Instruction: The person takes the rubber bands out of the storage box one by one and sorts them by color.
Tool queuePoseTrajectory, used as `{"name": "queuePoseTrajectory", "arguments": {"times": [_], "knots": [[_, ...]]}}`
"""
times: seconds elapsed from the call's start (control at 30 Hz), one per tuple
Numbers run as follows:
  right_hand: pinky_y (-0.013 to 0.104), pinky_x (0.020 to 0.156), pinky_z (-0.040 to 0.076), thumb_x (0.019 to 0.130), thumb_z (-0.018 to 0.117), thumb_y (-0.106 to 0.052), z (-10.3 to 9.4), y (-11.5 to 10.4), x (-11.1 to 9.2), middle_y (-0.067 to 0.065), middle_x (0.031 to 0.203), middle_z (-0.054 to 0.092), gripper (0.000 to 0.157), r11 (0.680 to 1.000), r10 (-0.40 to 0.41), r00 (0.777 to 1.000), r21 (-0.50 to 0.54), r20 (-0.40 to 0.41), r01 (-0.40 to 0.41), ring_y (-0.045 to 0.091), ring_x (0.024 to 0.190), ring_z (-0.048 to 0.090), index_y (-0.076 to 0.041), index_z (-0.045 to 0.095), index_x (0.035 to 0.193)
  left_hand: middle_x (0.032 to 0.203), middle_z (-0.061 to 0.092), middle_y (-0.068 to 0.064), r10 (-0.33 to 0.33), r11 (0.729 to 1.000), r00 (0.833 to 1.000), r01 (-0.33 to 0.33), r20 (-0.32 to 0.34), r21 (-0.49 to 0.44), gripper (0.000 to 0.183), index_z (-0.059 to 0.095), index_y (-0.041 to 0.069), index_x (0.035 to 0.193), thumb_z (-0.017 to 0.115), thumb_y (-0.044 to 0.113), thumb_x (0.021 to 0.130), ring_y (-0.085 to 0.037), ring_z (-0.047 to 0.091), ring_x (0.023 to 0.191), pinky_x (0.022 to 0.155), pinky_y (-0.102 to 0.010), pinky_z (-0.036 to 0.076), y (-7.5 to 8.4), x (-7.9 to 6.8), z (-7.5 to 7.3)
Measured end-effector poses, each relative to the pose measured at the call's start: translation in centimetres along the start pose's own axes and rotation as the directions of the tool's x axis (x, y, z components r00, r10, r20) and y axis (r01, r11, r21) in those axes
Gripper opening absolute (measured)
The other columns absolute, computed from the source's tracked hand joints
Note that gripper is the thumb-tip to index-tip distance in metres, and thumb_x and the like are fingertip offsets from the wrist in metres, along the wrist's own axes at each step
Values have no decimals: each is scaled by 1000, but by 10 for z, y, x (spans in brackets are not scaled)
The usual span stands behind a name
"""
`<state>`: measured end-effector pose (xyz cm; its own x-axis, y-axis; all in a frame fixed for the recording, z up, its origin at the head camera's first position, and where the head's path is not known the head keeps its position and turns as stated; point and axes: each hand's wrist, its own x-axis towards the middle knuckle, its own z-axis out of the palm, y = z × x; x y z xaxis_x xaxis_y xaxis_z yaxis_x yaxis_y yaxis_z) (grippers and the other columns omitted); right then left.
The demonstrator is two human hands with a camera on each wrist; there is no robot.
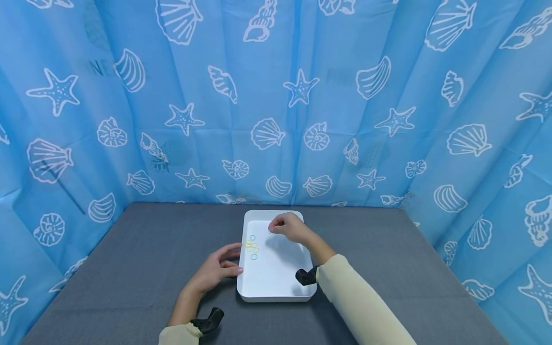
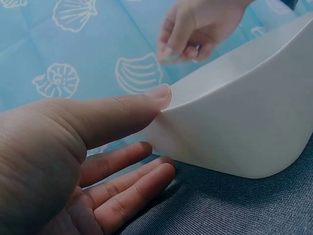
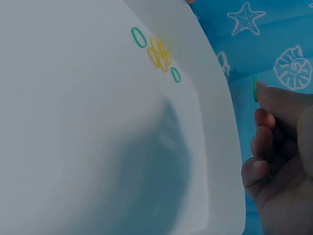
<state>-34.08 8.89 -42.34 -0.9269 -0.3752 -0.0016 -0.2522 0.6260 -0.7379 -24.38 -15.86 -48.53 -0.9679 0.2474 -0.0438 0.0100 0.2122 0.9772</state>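
Observation:
My right hand [image 1: 293, 227] is over the far end of a white tray [image 1: 273, 285], pinching a thin green ring [image 3: 255, 88] between thumb and fingertip; its other fingers are curled in. My left hand [image 1: 217, 268] is at the tray's left side, fingers loosely spread and the thumb at the rim in the left wrist view. Inside the tray, close to its left wall, lies a cluster of overlapping yellow rings [image 3: 159, 55]. One green ring [image 3: 139, 37] lies on one side of the cluster and another green ring [image 3: 176, 75] on the other.
The tray stands on a table with grey cloth [image 1: 172, 249]. Just right of the tray, a faint small ring [image 1: 318, 231] lies on the cloth. A blue curtain [image 1: 241, 105] with white shell and starfish prints hangs behind and along both sides.

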Motion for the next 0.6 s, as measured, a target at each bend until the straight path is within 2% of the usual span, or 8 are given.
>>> {"name": "queuePoseTrajectory", "arguments": {"times": [0.3, 0.6], "knots": [[32, 74, 49, 94, 64, -8, -25, 2, -15, 1, 87, 64, 8, 998, -57, 998, 23, -33, 58, 18, 81, 56, -4, 71, 94, 137, 51, -21, 9, 1000, 1000, -9, -4, 13, 70, 45, 11, 145, 78, 14, 83, -23, 64, 94, 82, -42, 51, 0, -1, 0], [32, 70, 48, 93, 65, -7, -39, 22, -27, 2, 84, 63, 6, 999, -28, 994, 27, -106, 31, 18, 77, 55, -5, 70, 91, 137, 51, -21, 12, 1000, 1000, -12, 0, 6, 70, 46, 11, 144, 79, 15, 83, -23, 63, 93, 81, -40, 51, 2, -1, 0]]}}
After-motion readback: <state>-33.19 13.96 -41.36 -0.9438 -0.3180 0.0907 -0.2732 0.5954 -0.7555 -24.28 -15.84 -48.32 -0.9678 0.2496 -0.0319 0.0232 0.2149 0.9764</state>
